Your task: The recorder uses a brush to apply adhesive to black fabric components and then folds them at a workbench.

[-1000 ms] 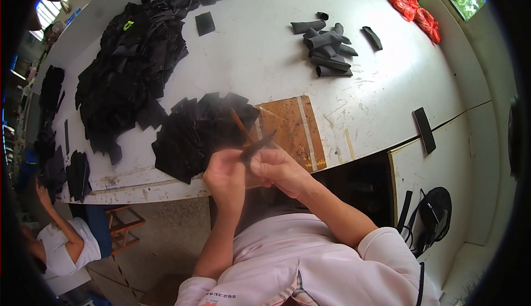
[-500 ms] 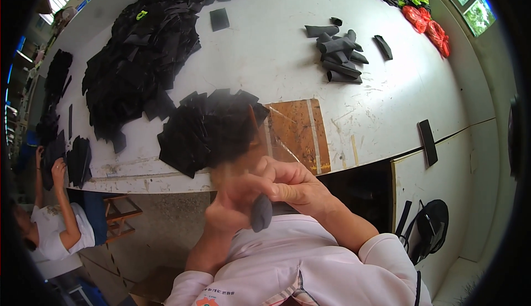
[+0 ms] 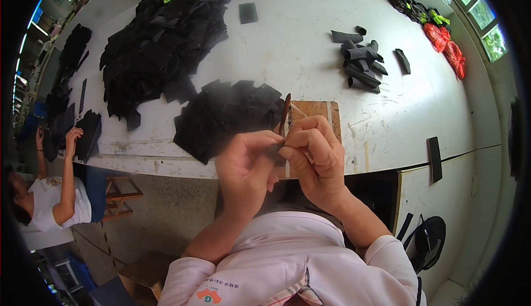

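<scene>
My left hand (image 3: 243, 165) and my right hand (image 3: 319, 159) meet just over the table's near edge, both closed. Pinched between their fingertips is a dark grey fabric piece (image 3: 274, 151), mostly hidden by the fingers. Right behind the fingertips a slim reddish-brown stick (image 3: 286, 111) stands up by a brown wooden board (image 3: 315, 108); whether the fabric touches it I cannot tell. A fanned pile of black fabric pieces (image 3: 229, 109) lies beside my left hand. Farther off to the right sits a small heap of rolled dark grey fabric tubes (image 3: 362, 62).
A large black fabric heap (image 3: 160, 46) covers the far left of the white table (image 3: 298, 46). Red plastic bags (image 3: 445, 46) lie at the far right, a black strip (image 3: 435, 159) near the right edge. At left, a co-worker (image 3: 61, 195) handles black pieces. A black bag (image 3: 430, 239) hangs at right.
Both hands have moved up and away from my body, toward the stick. The grey piece, which hung below the fingers, is now mostly covered by them. The view has shifted slightly.
</scene>
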`<state>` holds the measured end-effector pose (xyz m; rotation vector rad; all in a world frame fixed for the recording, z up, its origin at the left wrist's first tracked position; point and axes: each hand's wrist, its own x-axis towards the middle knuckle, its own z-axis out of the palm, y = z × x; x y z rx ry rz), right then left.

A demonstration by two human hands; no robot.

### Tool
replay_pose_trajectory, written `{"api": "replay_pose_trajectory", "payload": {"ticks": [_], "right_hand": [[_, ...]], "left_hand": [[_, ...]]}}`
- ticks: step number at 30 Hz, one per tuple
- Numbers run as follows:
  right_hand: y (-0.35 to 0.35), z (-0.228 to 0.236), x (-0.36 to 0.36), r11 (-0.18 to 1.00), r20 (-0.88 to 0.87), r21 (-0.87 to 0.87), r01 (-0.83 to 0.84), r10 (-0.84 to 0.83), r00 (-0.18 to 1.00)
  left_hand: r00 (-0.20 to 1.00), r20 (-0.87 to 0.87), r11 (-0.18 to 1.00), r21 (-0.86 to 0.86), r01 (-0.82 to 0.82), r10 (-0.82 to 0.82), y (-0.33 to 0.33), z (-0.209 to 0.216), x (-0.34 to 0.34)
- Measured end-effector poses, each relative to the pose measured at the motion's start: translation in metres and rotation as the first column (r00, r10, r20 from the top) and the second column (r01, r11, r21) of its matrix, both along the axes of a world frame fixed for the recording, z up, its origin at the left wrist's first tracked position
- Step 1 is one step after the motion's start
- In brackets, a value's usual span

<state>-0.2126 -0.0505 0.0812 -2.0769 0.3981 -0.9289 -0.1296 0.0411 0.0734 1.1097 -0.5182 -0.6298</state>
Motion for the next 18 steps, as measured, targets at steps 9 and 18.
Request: {"api": "replay_pose_trajectory", "payload": {"ticks": [9,18], "right_hand": [[-0.033,0.069,0.017,0.791,0.265,0.451,-0.413,0.323,0.909],[-0.061,-0.023,0.020,0.316,0.010,0.941,-0.124,0.341,0.940]], "left_hand": [[0.489,-0.494,0.676,-0.660,0.328,-0.719,-0.022,0.037,0.048],[0.071,-0.767,0.768,-0.625,0.144,-0.637,-0.040,-0.030,0.060]]}}
